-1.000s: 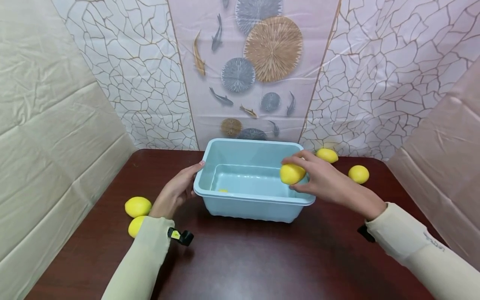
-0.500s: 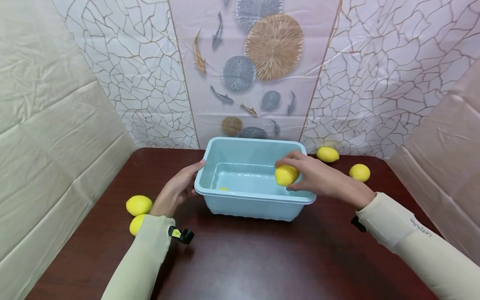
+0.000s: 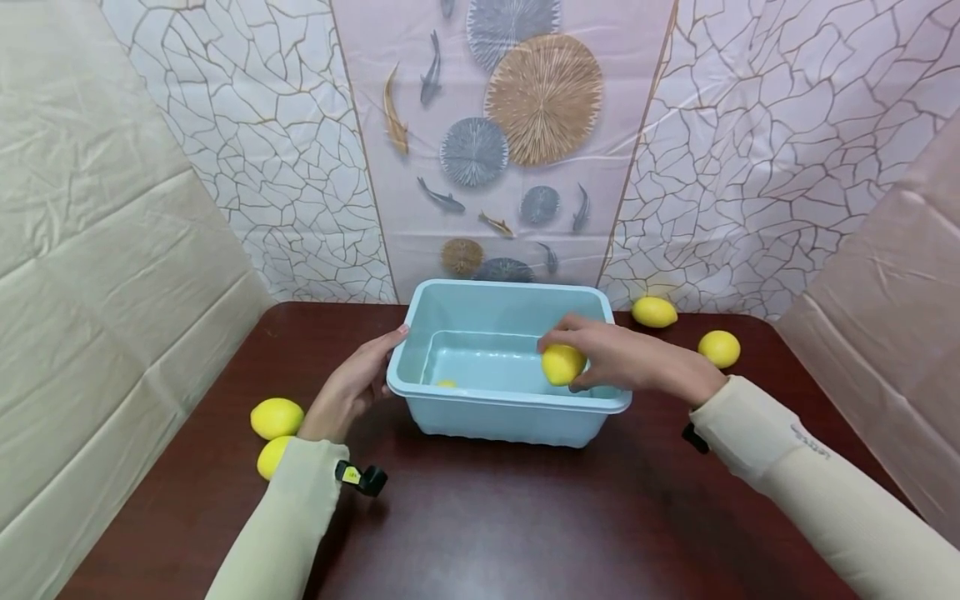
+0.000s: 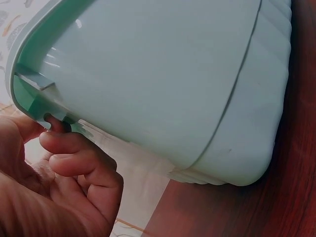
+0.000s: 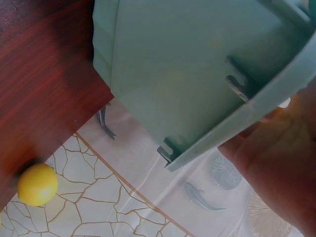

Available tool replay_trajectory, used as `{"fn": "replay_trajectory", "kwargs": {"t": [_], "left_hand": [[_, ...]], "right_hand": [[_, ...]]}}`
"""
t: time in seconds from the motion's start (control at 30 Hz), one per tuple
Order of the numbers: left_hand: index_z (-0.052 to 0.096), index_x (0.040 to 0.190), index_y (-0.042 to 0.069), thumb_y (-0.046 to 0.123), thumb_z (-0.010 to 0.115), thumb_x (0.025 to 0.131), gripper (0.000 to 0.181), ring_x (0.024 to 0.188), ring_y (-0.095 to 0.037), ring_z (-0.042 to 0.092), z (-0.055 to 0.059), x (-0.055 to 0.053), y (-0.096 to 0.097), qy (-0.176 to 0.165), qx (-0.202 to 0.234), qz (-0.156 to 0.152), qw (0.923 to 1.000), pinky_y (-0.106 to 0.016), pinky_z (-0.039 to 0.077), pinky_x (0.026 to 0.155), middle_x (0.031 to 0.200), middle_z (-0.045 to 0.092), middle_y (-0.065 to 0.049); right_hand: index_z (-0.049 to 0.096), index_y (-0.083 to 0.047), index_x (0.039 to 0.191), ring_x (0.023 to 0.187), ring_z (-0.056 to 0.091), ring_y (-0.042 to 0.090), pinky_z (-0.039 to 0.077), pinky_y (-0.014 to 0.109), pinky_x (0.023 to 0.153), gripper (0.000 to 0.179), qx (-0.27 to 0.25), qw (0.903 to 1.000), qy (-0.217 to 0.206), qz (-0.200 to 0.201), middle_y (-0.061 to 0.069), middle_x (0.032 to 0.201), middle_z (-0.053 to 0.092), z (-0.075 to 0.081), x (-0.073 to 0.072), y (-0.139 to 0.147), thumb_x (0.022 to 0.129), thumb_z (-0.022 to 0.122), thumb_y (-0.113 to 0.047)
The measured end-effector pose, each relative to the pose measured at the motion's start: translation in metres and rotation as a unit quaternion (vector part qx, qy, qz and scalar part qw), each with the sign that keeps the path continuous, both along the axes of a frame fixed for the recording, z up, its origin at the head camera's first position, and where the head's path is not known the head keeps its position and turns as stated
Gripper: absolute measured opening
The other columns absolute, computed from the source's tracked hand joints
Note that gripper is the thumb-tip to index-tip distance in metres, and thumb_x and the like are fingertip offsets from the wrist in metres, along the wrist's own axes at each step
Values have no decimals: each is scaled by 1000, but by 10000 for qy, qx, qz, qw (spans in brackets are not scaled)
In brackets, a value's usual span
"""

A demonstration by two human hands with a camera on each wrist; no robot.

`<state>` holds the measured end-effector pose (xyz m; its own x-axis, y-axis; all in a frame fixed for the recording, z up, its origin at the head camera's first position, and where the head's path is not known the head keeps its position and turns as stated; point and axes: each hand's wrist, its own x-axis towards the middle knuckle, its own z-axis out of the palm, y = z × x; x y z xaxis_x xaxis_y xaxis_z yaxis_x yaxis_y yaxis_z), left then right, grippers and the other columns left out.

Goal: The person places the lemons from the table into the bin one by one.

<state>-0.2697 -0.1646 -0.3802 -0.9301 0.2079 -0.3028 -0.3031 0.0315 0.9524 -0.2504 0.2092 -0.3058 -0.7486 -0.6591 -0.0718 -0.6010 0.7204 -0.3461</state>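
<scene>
A light blue plastic basin (image 3: 495,417) stands on the dark red table. My left hand (image 3: 352,387) grips its left rim; in the left wrist view the curled fingers of the left hand (image 4: 74,173) hook under that rim. Over the right part of the basin, my right hand (image 3: 618,358) holds a lemon (image 3: 562,364) between thumb and fingers. Inside the basin, near its front left, a bit of another yellow thing (image 3: 447,383) shows above the front wall. The right wrist view shows the right hand (image 5: 276,158) beyond the rim, its fingers mostly hidden.
Two lemons lie by my left forearm, one lemon (image 3: 277,418) behind the other lemon (image 3: 272,457). At the back right are a lemon (image 3: 655,312) and another lemon (image 3: 719,348). A patterned cloth (image 3: 690,192) hangs behind the table (image 3: 480,517).
My right hand has moved left and slightly down with the lemon, further over the basin. The left hand stays on the rim.
</scene>
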Motion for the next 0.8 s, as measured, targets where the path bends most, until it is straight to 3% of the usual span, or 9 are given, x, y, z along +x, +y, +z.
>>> {"fn": "replay_trajectory", "kwargs": {"t": [0.27,0.53,0.8], "left_hand": [[51,144,9,52,50,109,55,53,-7,48,-1,0,1,-33,107,11,9999,-21,37,53,78,64,4],[50,140,7,52,51,109,55,52,-6,47,-2,0,0,1,223,-19,9998,-21,37,52,73,62,5],[49,140,7,53,49,110,55,50,-6,46,-2,1,3,8,162,-11,9999,-20,37,50,74,62,4]], "right_hand": [[67,-22,135,106,58,24,51,45,95,49,633,9972,-186,363,7,128,57,-4,-9,-3,92,81,-5],[66,-29,131,94,56,23,52,43,88,49,1566,9849,-414,614,5,119,59,-4,-15,-12,94,71,2],[66,-27,129,88,54,22,47,38,79,50,1815,9778,-577,878,2,111,58,-10,-17,-17,95,57,9]]}}
